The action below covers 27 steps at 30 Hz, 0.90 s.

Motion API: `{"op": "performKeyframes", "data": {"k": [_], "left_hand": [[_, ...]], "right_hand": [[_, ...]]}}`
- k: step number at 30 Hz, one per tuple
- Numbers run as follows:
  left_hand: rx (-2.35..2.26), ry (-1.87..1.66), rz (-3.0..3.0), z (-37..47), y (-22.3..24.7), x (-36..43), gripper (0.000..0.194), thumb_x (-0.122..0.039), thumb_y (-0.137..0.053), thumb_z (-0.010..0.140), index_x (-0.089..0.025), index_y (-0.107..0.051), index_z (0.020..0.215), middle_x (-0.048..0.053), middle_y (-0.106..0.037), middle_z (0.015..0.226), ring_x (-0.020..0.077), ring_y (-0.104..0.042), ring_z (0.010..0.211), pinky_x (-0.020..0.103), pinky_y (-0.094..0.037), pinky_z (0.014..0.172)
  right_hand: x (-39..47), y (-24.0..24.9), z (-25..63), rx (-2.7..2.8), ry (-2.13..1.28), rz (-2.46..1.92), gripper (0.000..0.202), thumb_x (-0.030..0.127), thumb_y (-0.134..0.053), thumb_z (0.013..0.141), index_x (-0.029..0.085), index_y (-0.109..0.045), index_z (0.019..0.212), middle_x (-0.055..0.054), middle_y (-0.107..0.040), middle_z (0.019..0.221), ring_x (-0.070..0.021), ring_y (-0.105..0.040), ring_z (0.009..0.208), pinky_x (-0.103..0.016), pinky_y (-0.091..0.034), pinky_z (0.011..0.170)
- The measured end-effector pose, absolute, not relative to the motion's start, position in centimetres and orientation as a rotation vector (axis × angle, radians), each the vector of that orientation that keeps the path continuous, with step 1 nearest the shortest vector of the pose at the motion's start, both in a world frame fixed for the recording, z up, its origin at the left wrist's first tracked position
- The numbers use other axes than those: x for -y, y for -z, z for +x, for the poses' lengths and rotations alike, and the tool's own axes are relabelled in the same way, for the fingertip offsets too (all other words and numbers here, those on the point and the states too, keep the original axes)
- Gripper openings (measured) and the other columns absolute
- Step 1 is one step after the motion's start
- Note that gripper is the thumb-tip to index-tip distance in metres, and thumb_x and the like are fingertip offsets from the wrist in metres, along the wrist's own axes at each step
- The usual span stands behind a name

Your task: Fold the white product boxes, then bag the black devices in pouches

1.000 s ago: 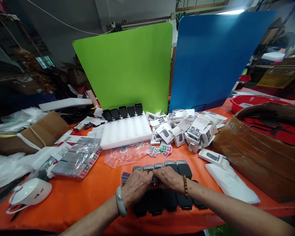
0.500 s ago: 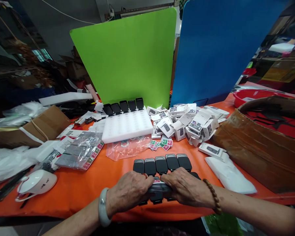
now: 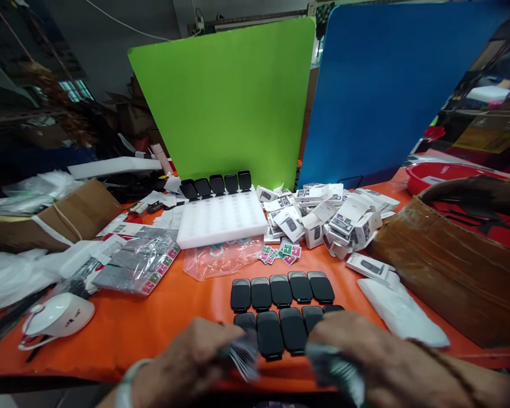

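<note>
Two rows of flat black rectangular devices (image 3: 280, 290) with rounded corners lie on the orange tabletop in front of me. Below them, at the left, my left hand (image 3: 195, 354) is closed on a bundle of thin plastic bags (image 3: 244, 354), their layered edges fanned toward the middle. Over the right end of the front row, my right hand (image 3: 361, 348) grips another plastic bundle (image 3: 338, 368) that shows some green and white print. Both hands and bundles are smeared by motion. My right hand partly covers the devices at that end.
Behind stand a white foam tray (image 3: 223, 218) with black devices along its back edge, small printed cards (image 3: 280, 252) and a heap of white boxes (image 3: 323, 212). Plastic packets (image 3: 138, 260) and a white mug (image 3: 59, 317) are at left; a cardboard box (image 3: 442, 266) is at right.
My hands, together on one bundle before, have moved apart and toward me, each now holding a part. More of the front row of black devices is uncovered.
</note>
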<state>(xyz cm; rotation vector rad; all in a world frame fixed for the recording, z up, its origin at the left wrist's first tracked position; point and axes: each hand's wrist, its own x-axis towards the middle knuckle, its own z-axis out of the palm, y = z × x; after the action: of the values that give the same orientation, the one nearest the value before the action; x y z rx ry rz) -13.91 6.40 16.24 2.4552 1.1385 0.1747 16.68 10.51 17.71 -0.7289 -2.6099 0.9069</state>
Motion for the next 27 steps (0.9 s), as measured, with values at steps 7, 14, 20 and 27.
{"op": "performKeyframes", "data": {"k": [7, 14, 20, 27], "left_hand": [[-1.647, -0.037, 2.320, -18.8, -11.8, -8.8, 0.021, -0.035, -0.040, 0.095, -0.024, -0.057, 0.099, 0.001, -0.069, 0.088, 0.0173, -0.065, 0.075, 0.025, -0.045, 0.065], [-1.681, 0.076, 2.386, -15.1, -12.0, -10.5, 0.027, -0.042, -0.040, 0.095, -0.021, -0.056, 0.100, 0.004, -0.070, 0.090, 0.0210, -0.067, 0.080, 0.026, -0.043, 0.063], [-1.707, 0.145, 2.414, -14.4, -10.9, -11.4, 0.023, -0.040, -0.045, 0.093, -0.020, -0.056, 0.099, 0.006, -0.071, 0.090, 0.0220, -0.068, 0.080, 0.027, -0.045, 0.064], [-1.569, 0.184, 2.491, -11.6, -9.7, -13.2, 0.025, -0.036, -0.048, 0.092, -0.017, -0.055, 0.105, 0.009, -0.070, 0.094, 0.0254, -0.068, 0.082, 0.031, -0.049, 0.066]], "right_hand": [[-19.0, -13.4, 16.6, 2.460, -0.583, -1.108, 0.022, 0.039, -0.053, 0.090, 0.022, -0.051, 0.104, -0.002, -0.063, 0.076, -0.0166, -0.057, 0.061, -0.027, -0.040, 0.056], [-27.8, -7.1, 9.8, 2.646, -0.125, -1.365, 0.034, 0.044, -0.056, 0.089, 0.013, -0.051, 0.101, -0.012, -0.067, 0.085, -0.0235, -0.064, 0.073, -0.025, -0.037, 0.055], [-27.9, -7.5, 8.4, 2.535, -0.042, -1.460, 0.034, 0.045, -0.044, 0.094, 0.014, -0.055, 0.103, -0.017, -0.063, 0.101, -0.0269, -0.064, 0.089, -0.031, -0.045, 0.069], [-20.6, -10.3, 8.6, 2.617, -0.592, -0.711, 0.060, 0.046, -0.061, 0.084, 0.014, -0.041, 0.130, -0.016, -0.057, 0.124, -0.0262, -0.057, 0.110, -0.038, -0.048, 0.090]]}}
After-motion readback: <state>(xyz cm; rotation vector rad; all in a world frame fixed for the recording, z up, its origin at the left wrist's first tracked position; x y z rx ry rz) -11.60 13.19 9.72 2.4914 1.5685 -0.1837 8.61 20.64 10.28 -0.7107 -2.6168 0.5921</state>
